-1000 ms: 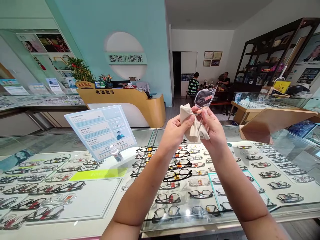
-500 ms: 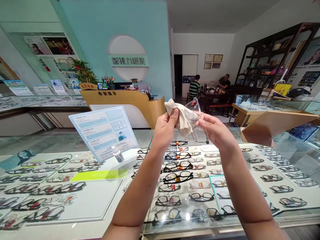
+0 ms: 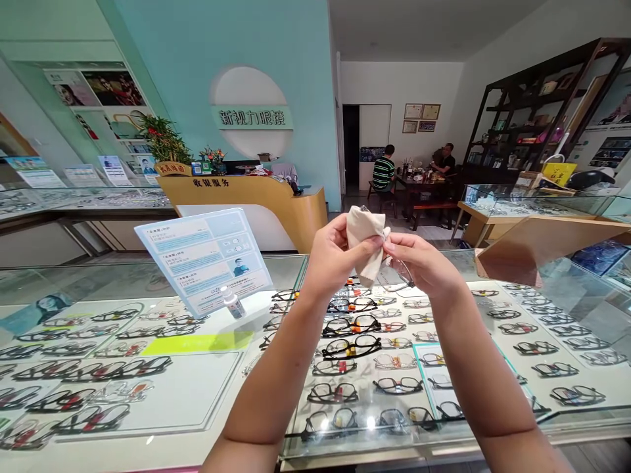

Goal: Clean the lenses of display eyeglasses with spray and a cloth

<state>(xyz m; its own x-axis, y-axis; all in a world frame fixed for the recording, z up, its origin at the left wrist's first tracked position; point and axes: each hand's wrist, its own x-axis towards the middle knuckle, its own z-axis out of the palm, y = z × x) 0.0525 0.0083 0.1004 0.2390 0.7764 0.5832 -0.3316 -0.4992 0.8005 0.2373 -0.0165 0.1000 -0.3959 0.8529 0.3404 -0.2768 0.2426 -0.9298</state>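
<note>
Closest up, the left hand [image 3: 328, 257] has a beige cleaning cloth [image 3: 362, 231] pinched, thumb pressed on its face and fingers tucked behind, bunched over part of some clear-framed eyeglasses [image 3: 397, 278]. The right hand [image 3: 426, 264] is gripping the eyeglasses by the fingertips right at the cloth's edge, but it's partly hidden, so I can't tell which bit of frame it's on. The glasses sit between the two hands, one lens hanging below the right fingertips and the rest covered, up above the glass display case [image 3: 384, 450] and not touching it. Looks to me like the wiping step, and I'd say the next move calls for a light rub with the left thumb while the right hand steadies the frame so nothing bends. Underneath there are rows of black-framed glasses [image 3: 351, 347] in the case, and off to the left a little white bottle [image 3: 233, 303] stands just in front of a tilted info sign [image 3: 197, 253]. Further back there's a wood-look cashier desk [image 3: 308, 210], and way at the back a person in a striped shirt [image 3: 382, 173] sits near another person in a dark top [image 3: 446, 161].
</note>
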